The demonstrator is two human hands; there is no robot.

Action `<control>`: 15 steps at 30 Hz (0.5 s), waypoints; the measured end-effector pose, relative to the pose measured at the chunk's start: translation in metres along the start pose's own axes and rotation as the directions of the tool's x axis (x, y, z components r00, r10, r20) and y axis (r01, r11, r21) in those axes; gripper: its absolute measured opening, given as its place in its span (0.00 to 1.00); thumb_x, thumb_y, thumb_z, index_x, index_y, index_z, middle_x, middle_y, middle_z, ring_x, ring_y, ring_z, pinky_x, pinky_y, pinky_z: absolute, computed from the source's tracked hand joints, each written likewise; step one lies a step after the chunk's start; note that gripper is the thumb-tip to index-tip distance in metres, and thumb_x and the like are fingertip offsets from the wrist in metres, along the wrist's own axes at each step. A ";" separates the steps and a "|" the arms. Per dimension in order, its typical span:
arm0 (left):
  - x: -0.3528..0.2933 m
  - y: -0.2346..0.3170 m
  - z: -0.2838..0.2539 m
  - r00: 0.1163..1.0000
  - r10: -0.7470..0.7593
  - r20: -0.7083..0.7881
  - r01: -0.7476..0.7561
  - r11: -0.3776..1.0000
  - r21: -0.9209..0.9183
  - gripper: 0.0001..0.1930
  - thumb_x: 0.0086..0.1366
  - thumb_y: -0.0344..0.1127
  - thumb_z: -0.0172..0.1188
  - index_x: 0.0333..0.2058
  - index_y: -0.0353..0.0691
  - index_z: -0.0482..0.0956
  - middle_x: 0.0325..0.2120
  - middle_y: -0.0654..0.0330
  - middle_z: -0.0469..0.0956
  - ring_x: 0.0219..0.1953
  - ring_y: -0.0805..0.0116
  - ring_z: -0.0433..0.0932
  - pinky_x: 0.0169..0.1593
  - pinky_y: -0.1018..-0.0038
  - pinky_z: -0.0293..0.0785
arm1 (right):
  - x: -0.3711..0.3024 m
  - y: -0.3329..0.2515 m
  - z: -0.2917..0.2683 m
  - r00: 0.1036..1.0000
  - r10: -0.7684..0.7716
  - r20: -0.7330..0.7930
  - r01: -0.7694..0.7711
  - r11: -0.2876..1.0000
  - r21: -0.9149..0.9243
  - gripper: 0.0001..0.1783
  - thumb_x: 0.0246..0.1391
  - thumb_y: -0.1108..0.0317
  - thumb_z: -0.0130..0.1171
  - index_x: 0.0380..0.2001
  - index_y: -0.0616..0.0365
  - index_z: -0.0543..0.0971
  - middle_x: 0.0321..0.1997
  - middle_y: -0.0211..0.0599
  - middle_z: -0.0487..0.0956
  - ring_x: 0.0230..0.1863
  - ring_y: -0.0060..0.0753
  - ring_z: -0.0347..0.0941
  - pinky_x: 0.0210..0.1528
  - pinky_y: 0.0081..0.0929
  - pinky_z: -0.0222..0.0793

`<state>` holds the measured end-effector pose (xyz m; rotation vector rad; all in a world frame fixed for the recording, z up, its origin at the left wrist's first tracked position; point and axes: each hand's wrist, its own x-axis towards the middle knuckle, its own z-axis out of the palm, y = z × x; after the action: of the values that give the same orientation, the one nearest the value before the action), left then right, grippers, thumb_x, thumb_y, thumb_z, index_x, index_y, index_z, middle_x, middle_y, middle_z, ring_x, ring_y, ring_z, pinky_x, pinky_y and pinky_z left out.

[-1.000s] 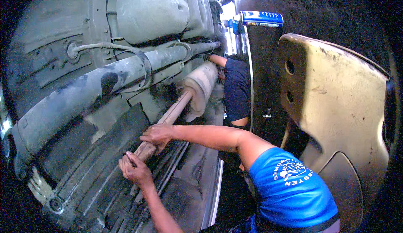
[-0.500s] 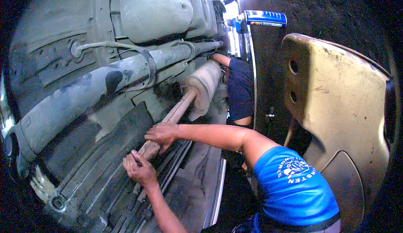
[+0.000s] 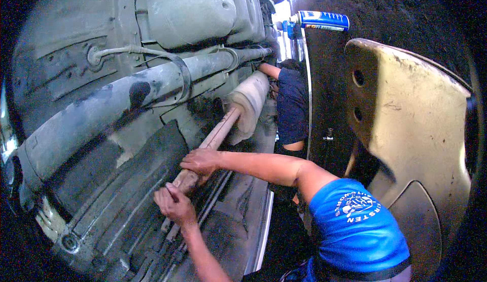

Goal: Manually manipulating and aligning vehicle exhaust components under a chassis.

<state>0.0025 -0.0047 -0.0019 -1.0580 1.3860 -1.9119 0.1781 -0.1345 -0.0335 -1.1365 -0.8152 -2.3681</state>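
An exhaust pipe (image 3: 221,128), coated in rust-brown, runs slantwise below a car's underside to a pale muffler (image 3: 252,97). My right hand (image 3: 201,162) is closed over the pipe, its arm coming in from the right in a blue sleeve. Close below it, my left hand (image 3: 176,206) has its fingers curled around the pipe near its lower end, hiding part of it. Beyond the muffler, another person in a dark shirt (image 3: 290,99) reaches an arm in toward the underside.
A thick grey tube (image 3: 91,112) crosses the underside beside a rounded tank (image 3: 190,15). Thin lines (image 3: 215,201) run beneath the pipe. To the right are a blue spray can (image 3: 324,21) and a big tan panel with two holes (image 3: 416,124).
Both my hands and the near part of the pipe have shifted slightly to the right in the picture. My grip looks the same, and the whole view has moved a little.
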 end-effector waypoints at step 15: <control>0.025 0.001 -0.001 0.985 -0.169 0.046 0.171 0.984 -0.041 0.14 0.68 0.30 0.50 0.24 0.28 0.74 0.22 0.42 0.71 0.28 0.44 0.70 0.38 0.53 0.65 | 0.020 0.009 -0.017 0.989 0.019 0.148 -0.033 0.995 0.096 0.57 0.26 0.46 0.77 0.57 0.65 0.63 0.51 0.55 0.74 0.53 0.60 0.71 0.53 0.47 0.70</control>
<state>-0.0117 -0.0243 0.0034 -1.2675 1.3592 -1.9731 0.1617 -0.1541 -0.0223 -1.2847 -0.9495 -2.2171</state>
